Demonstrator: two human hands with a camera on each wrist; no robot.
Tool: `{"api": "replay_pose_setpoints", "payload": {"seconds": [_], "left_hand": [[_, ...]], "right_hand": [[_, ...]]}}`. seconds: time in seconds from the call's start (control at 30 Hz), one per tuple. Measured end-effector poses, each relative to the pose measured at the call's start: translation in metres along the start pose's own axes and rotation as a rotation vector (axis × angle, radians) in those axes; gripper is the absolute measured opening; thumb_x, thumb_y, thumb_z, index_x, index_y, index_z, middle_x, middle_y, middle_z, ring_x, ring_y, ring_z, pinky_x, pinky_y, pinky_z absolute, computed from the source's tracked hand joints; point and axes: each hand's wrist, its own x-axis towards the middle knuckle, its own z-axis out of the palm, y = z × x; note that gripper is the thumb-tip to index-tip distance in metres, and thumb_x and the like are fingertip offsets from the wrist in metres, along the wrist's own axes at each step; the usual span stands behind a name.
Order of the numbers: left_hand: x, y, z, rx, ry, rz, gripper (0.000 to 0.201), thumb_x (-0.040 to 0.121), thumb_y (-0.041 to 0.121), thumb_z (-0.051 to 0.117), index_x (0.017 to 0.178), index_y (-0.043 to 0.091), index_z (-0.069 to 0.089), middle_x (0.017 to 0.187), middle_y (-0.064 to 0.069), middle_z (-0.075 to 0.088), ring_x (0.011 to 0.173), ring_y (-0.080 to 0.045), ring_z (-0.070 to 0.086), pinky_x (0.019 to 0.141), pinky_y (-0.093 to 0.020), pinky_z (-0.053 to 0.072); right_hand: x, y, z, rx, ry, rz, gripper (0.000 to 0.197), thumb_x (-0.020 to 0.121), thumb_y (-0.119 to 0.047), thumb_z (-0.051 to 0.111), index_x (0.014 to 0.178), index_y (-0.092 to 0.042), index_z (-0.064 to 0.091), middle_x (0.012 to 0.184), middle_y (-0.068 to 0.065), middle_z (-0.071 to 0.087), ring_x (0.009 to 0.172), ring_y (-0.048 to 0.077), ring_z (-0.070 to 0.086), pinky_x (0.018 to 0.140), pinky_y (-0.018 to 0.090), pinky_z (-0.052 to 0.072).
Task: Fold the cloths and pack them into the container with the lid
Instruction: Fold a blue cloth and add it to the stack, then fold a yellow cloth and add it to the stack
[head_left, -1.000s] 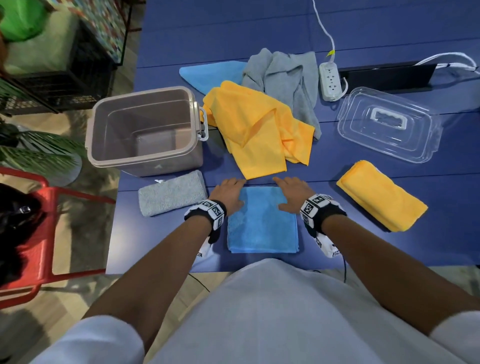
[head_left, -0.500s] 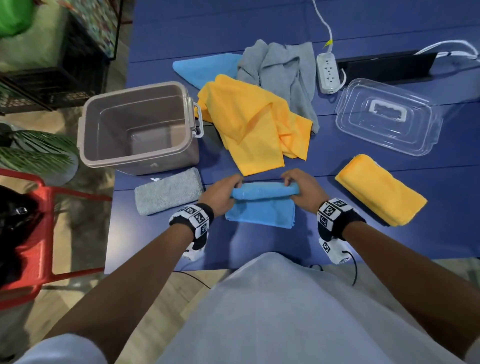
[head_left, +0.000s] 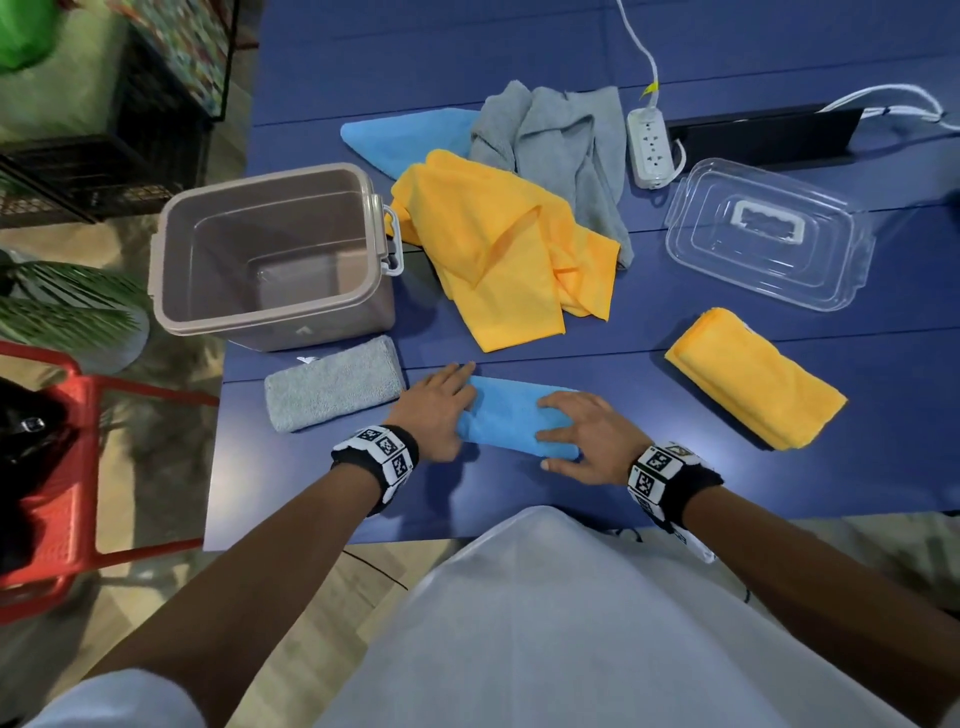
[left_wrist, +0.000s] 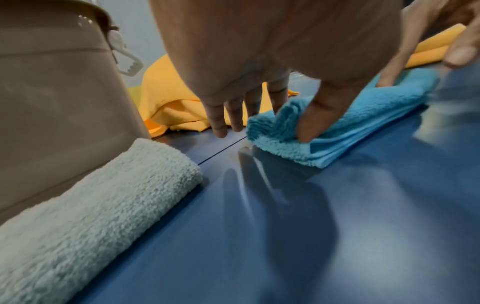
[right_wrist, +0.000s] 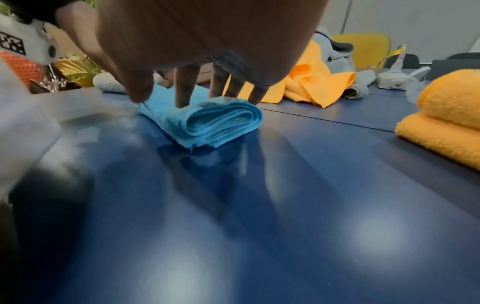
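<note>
**Head view: blue cloth folded small, both hands on it**

Head view shows the folded blue cloth (head_left: 511, 418) lying on the blue table (head_left: 675, 488), near the front edge, between the folded grey cloth (head_left: 332, 384) and the folded yellow cloth (head_left: 753, 376). The left hand (head_left: 439, 410) is at its left end. In the left wrist view the thumb pushes into the soft edge while the other fingers (left_wrist: 221, 121) point down, a little apart, next to the cloth. The right hand (head_left: 582, 436) lies on top of the right end with fingers spread and pressing down.

The brown container (head_left: 270, 254) stands open just behind the grey cloth, with nothing in it. Its clear lid (head_left: 769, 234) lies far to the right. A loose yellow cloth (head_left: 509, 249), a loose grey cloth (head_left: 561, 135) and another blue cloth (head_left: 405, 137) wait at the back, not folded yet.

The blue cloth looks light, soft and fluffy. It will likely flop open if lifted by one corner. A good way is to hold it from both short ends, or slide one hand under and keep one on top, so the layers stay together.
</note>
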Motion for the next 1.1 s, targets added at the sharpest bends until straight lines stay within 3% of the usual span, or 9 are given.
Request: {"api": "replay_pose_setpoints", "payload": {"seconds": [0.07, 0.17, 0.27, 0.53, 0.67, 0.73, 0.87, 0.97, 1.1], "left_hand": [[0.003, 0.01, 0.006, 0.066, 0.054, 0.102, 0.074, 0.072, 0.044, 0.059, 0.137, 0.016, 0.035, 0.162, -0.009, 0.0, 0.149, -0.031, 0.004, 0.118, -0.051, 0.013], [0.011, 0.026, 0.025, 0.176, 0.02, 0.196, 0.087, 0.085, 0.065, 0.042, 0.153, 0.02, 0.013, 0.162, -0.005, -0.009, 0.148, -0.034, -0.003, 0.115, -0.057, 0.008], [0.018, 0.032, 0.038, 0.234, -0.049, 0.126, 0.083, 0.094, 0.059, 0.038, 0.154, 0.021, -0.004, 0.161, -0.003, -0.014, 0.147, -0.037, -0.011, 0.114, -0.062, 0.009], [-0.002, 0.018, 0.043, 0.204, 0.007, -0.017, 0.07, 0.096, 0.058, 0.034, 0.152, 0.036, -0.003, 0.161, -0.012, -0.003, 0.146, -0.039, 0.008, 0.107, -0.066, 0.021], [-0.05, -0.008, 0.068, 0.152, 0.048, -0.08, 0.078, 0.088, 0.053, 0.053, 0.152, 0.031, 0.015, 0.153, -0.017, 0.029, 0.135, -0.044, 0.035, 0.092, -0.064, 0.042], [-0.085, -0.031, 0.085, 0.122, 0.082, -0.125, 0.085, 0.085, 0.051, 0.059, 0.153, 0.031, 0.012, 0.151, -0.018, 0.033, 0.132, -0.044, 0.038, 0.09, -0.063, 0.044], [-0.14, -0.067, 0.097, 0.12, 0.112, -0.231, 0.082, 0.084, 0.049, 0.061, 0.151, 0.028, 0.02, 0.15, -0.019, 0.035, 0.133, -0.045, 0.038, 0.095, -0.065, 0.039], [-0.148, -0.072, 0.09, 0.123, 0.113, -0.272, 0.071, 0.084, 0.059, 0.043, 0.146, 0.026, 0.031, 0.152, -0.017, 0.032, 0.136, -0.044, 0.034, 0.101, -0.066, 0.032], [-0.123, -0.051, 0.065, 0.099, 0.257, -0.152, 0.074, 0.084, 0.069, 0.04, 0.14, 0.021, 0.043, 0.152, -0.015, 0.032, 0.14, -0.037, 0.029, 0.109, -0.061, 0.025]], "right_hand": [[0.005, -0.003, -0.004, 0.004, 0.042, 0.028, 0.037, 0.086, -0.056, 0.053, 0.102, -0.028, 0.072, 0.138, 0.007, 0.046, 0.131, 0.027, 0.041, 0.107, 0.047, 0.036], [0.02, -0.007, 0.003, -0.129, -0.03, 0.053, 0.039, 0.091, -0.032, 0.054, 0.129, -0.027, 0.053, 0.156, 0.01, 0.023, 0.144, 0.032, 0.02, 0.115, 0.049, 0.024], [0.025, -0.009, 0.012, -0.215, -0.263, 0.195, 0.052, 0.1, -0.035, 0.039, 0.149, -0.03, 0.023, 0.161, 0.0, -0.008, 0.148, 0.027, -0.003, 0.117, 0.056, 0.012], [0.042, -0.013, 0.008, -0.319, -0.423, 0.047, 0.07, 0.098, -0.044, 0.042, 0.153, -0.026, 0.004, 0.159, 0.008, -0.018, 0.148, 0.028, -0.011, 0.12, 0.044, 0.005], [0.061, -0.04, 0.013, -0.232, -0.411, -0.06, 0.067, 0.096, -0.046, 0.045, 0.152, -0.029, 0.011, 0.16, 0.006, -0.014, 0.148, 0.027, -0.008, 0.12, 0.044, 0.006], [0.073, -0.052, 0.013, -0.188, -0.391, -0.078, 0.064, 0.098, -0.046, 0.042, 0.152, -0.028, 0.013, 0.16, 0.005, -0.013, 0.148, 0.025, -0.007, 0.12, 0.044, 0.007], [0.092, -0.059, 0.008, -0.173, -0.366, -0.071, 0.06, 0.1, -0.04, 0.04, 0.152, -0.026, 0.013, 0.161, 0.004, -0.012, 0.149, 0.024, -0.007, 0.121, 0.042, 0.006], [0.104, -0.054, -0.004, -0.208, -0.341, -0.048, 0.056, 0.099, -0.034, 0.045, 0.15, -0.021, 0.024, 0.161, 0.007, -0.004, 0.149, 0.026, -0.001, 0.12, 0.041, 0.01], [0.115, -0.034, -0.035, -0.228, -0.127, 0.101, 0.043, 0.093, -0.019, 0.05, 0.135, -0.012, 0.048, 0.153, 0.013, 0.023, 0.135, 0.033, 0.032, 0.106, 0.039, 0.031]]}}
